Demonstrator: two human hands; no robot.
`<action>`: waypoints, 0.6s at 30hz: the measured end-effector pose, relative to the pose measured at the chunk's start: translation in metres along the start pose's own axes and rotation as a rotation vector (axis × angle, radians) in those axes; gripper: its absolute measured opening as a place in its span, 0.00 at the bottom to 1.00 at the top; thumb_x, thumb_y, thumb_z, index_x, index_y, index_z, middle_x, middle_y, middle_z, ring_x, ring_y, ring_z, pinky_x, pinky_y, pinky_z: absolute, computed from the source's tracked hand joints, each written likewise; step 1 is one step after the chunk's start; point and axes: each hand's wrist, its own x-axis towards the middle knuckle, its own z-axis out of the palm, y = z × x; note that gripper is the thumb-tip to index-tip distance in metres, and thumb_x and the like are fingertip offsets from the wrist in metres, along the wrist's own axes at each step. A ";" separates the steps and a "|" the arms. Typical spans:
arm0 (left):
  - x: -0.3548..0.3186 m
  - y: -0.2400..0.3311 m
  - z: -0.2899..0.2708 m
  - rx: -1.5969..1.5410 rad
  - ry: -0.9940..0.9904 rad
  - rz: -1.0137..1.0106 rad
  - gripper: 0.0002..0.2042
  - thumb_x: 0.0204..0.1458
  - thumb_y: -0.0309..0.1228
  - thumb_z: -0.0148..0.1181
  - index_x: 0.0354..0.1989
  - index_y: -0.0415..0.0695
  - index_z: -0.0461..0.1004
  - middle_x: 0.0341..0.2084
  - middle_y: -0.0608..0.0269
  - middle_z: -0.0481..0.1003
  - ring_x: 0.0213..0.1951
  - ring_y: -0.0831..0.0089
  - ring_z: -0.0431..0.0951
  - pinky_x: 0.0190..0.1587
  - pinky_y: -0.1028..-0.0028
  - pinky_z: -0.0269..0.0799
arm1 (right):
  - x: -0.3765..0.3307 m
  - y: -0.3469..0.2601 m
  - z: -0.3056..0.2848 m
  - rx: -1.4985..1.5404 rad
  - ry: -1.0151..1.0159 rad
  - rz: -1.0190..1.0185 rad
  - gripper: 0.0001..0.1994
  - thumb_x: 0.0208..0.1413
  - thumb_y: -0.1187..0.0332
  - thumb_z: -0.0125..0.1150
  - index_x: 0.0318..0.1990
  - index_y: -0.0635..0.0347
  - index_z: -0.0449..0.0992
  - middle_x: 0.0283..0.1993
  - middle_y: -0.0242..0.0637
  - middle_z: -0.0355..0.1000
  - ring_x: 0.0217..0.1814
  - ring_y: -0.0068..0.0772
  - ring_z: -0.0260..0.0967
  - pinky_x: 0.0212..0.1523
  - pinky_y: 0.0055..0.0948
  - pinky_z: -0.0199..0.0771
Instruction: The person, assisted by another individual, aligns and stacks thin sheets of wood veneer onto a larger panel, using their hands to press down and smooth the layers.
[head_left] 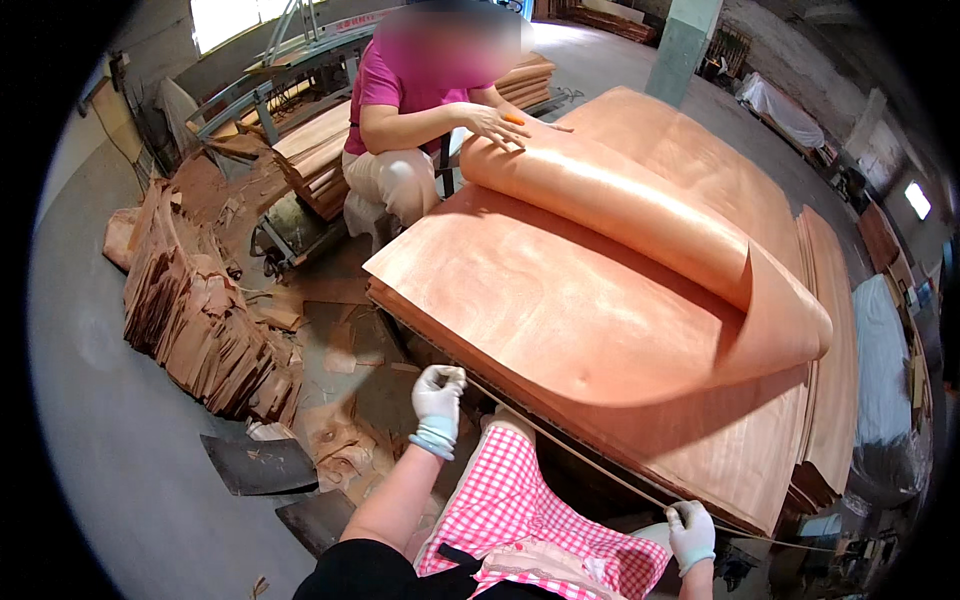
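Note:
My left hand [438, 402], in a white glove with a light blue cuff, is closed in a pinch beside the near left edge of a stack of reddish-brown wood veneer sheets [530, 290]. My right hand [691, 536], gloved alike, pinches near the stack's near right corner. A thin pale strip [600, 462] runs between both hands along the stack's front edge, and its tail trails past my right hand. On top, one veneer sheet [620, 210] is curled over in a large roll. Across the stack, a co-worker's hand [497, 126] with something small and orange rests on that roll.
The co-worker in a pink shirt [400, 90] sits at the far left corner. Piled veneer scraps [210, 320] and dark flat pieces [258, 464] lie on the floor at left. More veneer sheets [828, 340] stand at right, near a plastic-covered bundle [882, 345].

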 end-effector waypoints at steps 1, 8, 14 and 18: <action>0.010 0.000 -0.006 0.032 0.024 0.005 0.09 0.51 0.11 0.58 0.32 0.41 0.76 0.28 0.65 0.77 0.28 0.78 0.74 0.31 0.81 0.69 | -0.001 0.009 0.001 0.030 -0.005 0.037 0.08 0.55 0.67 0.62 0.36 0.62 0.80 0.37 0.48 0.76 0.42 0.51 0.74 0.46 0.42 0.74; 0.104 -0.005 -0.041 0.301 0.218 0.318 0.07 0.51 0.20 0.68 0.31 0.42 0.74 0.32 0.70 0.75 0.32 0.83 0.72 0.36 0.80 0.71 | 0.013 0.076 0.011 0.122 -0.070 0.227 0.09 0.56 0.68 0.63 0.36 0.68 0.80 0.33 0.50 0.78 0.38 0.47 0.77 0.43 0.37 0.75; 0.206 0.012 -0.068 1.097 0.346 0.517 0.10 0.40 0.34 0.74 0.23 0.43 0.78 0.46 0.54 0.78 0.52 0.59 0.74 0.59 0.63 0.68 | 0.049 0.029 0.026 0.141 -0.072 0.263 0.13 0.55 0.63 0.65 0.32 0.68 0.79 0.26 0.50 0.75 0.29 0.47 0.74 0.35 0.38 0.72; 0.249 0.020 -0.072 1.225 0.405 0.401 0.12 0.40 0.38 0.74 0.24 0.44 0.80 0.49 0.53 0.78 0.56 0.58 0.73 0.61 0.62 0.67 | 0.077 -0.016 0.033 0.075 -0.065 0.178 0.16 0.55 0.60 0.65 0.31 0.69 0.78 0.27 0.53 0.74 0.30 0.49 0.74 0.34 0.40 0.71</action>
